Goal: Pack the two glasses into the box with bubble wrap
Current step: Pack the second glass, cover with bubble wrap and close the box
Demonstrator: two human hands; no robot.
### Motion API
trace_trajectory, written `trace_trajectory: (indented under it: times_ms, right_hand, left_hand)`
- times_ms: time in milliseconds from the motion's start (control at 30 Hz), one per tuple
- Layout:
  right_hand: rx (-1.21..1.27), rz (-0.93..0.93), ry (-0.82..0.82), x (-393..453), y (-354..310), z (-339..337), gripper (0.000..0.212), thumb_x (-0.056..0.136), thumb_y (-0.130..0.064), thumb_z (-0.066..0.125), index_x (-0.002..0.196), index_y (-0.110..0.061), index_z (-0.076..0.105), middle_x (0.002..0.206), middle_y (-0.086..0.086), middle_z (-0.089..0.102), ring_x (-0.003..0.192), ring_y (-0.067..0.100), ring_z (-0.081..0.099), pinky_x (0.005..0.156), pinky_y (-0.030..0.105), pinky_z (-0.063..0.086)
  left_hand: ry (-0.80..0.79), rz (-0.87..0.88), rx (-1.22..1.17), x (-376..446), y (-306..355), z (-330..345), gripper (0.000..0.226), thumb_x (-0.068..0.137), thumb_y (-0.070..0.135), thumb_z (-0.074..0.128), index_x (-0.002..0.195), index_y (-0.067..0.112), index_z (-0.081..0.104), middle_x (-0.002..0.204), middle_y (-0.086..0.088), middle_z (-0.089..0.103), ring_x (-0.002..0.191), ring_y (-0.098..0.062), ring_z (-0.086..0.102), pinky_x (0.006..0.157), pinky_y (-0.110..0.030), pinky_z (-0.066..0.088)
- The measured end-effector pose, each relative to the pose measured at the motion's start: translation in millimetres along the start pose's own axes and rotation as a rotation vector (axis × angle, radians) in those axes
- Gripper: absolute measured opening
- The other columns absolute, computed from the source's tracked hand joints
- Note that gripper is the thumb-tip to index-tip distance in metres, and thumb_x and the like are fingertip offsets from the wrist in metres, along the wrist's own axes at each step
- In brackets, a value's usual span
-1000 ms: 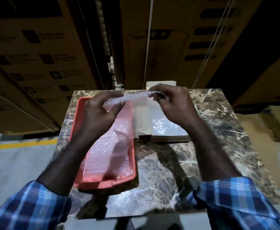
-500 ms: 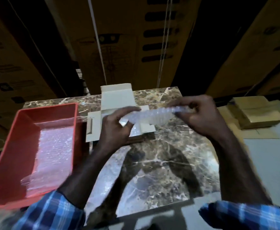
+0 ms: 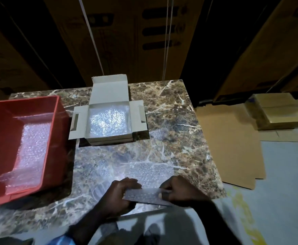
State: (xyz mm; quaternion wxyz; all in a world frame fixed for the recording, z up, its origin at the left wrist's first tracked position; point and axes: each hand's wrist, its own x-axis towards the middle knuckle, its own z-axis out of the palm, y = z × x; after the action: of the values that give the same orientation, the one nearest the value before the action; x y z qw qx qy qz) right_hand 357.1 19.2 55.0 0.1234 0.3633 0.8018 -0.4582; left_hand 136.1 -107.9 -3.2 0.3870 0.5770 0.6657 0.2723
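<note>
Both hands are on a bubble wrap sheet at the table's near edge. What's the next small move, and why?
Probably smooth the bubble wrap sheet fully flat. The left hand and right hand grip its near edge, lifted off the table, while its far part lies flat. No glasses are visible; the box looks lined already.

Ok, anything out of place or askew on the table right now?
Nothing is damaged or spilled. One oddity: no glasses are in view. The box stands open and shows only bubble wrap inside, and both hands, left hand and right hand, hold a bubble-wrap sheet.
</note>
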Motion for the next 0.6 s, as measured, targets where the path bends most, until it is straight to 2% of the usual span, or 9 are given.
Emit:
trace_trajectory:
  times_ms: [67,167,233,267,333,367,467,533,600]
  right_hand:
    - [0.034,-0.014,0.049,9,8,7,0.054,0.085,-0.020,0.067,0.048,-0.058,0.056,0.047,-0.028,0.053,0.053,-0.011,0.051,0.051,0.011,0.033]
    - [0.049,-0.004,0.148,24,20,12,0.051,0.087,-0.022,0.068,0.047,-0.051,0.056,0.048,-0.030,0.052,0.055,-0.014,0.053,0.053,0.010,0.033]
    - [0.035,0.017,0.215,35,25,14,0.041,0.087,-0.026,0.069,0.051,-0.042,0.056,0.049,-0.020,0.053,0.057,-0.007,0.054,0.056,0.016,0.035]
    - [0.017,0.028,0.227,40,26,14,0.039,0.087,-0.028,0.069,0.052,-0.036,0.054,0.049,-0.016,0.052,0.058,-0.003,0.054,0.057,0.018,0.035]
    - [-0.020,0.030,0.219,51,26,14,0.040,0.087,-0.029,0.070,0.053,-0.030,0.049,0.051,-0.014,0.049,0.065,0.003,0.054,0.058,0.021,0.034]
    - [-0.039,0.026,0.213,57,24,12,0.036,0.086,-0.028,0.071,0.055,-0.029,0.051,0.054,-0.013,0.052,0.067,0.006,0.055,0.059,0.023,0.034]
    - [-0.007,0.046,0.217,76,21,5,0.005,0.081,-0.025,0.075,0.078,-0.023,0.072,0.074,-0.005,0.070,0.072,0.007,0.062,0.062,0.019,0.039]
    - [0.118,0.095,0.263,84,25,0,0.008,0.076,-0.020,0.080,0.081,-0.023,0.074,0.076,-0.006,0.070,0.071,0.004,0.062,0.062,0.017,0.043]
    - [0.246,0.150,0.320,86,30,-2,0.018,0.072,-0.010,0.082,0.073,-0.025,0.071,0.070,-0.010,0.068,0.065,0.002,0.060,0.060,0.018,0.043]
  left_hand:
    - [-0.011,-0.096,-0.079,-5,6,0,0.034,0.073,0.022,0.085,0.105,0.023,0.075,0.096,0.014,0.074,0.092,-0.006,0.071,0.079,-0.035,0.057]
    - [-0.091,-0.155,-0.262,-6,14,-4,0.028,0.078,0.020,0.086,0.103,0.019,0.074,0.094,0.004,0.078,0.089,-0.013,0.074,0.076,-0.030,0.059]
    - [-0.064,-0.158,-0.274,-4,20,-5,0.013,0.083,0.023,0.082,0.073,0.025,0.074,0.071,0.007,0.073,0.069,-0.003,0.069,0.064,-0.015,0.050]
    - [-0.013,-0.157,-0.247,-3,19,-2,0.034,0.085,0.033,0.078,0.053,0.027,0.066,0.053,0.009,0.061,0.053,0.000,0.058,0.055,-0.011,0.042]
    - [0.107,-0.254,-0.227,0,20,-2,0.057,0.084,0.055,0.070,0.041,0.023,0.050,0.041,0.010,0.039,0.041,-0.006,0.040,0.048,-0.014,0.031]
    - [0.161,-0.305,-0.252,2,15,-1,0.059,0.084,0.054,0.070,0.040,0.022,0.047,0.042,0.009,0.037,0.040,-0.009,0.037,0.047,-0.017,0.031]
    - [0.244,-0.371,-0.240,8,7,3,0.060,0.088,0.024,0.074,0.036,0.025,0.043,0.038,0.011,0.032,0.039,-0.003,0.035,0.049,-0.019,0.029]
    - [0.326,-0.354,-0.207,10,0,5,0.062,0.089,0.019,0.074,0.040,0.027,0.037,0.038,0.010,0.032,0.040,-0.003,0.036,0.047,-0.017,0.027]
    - [0.409,-0.358,-0.178,11,-6,8,0.057,0.088,0.019,0.076,0.048,0.027,0.036,0.040,0.010,0.035,0.042,-0.004,0.038,0.047,-0.017,0.028]
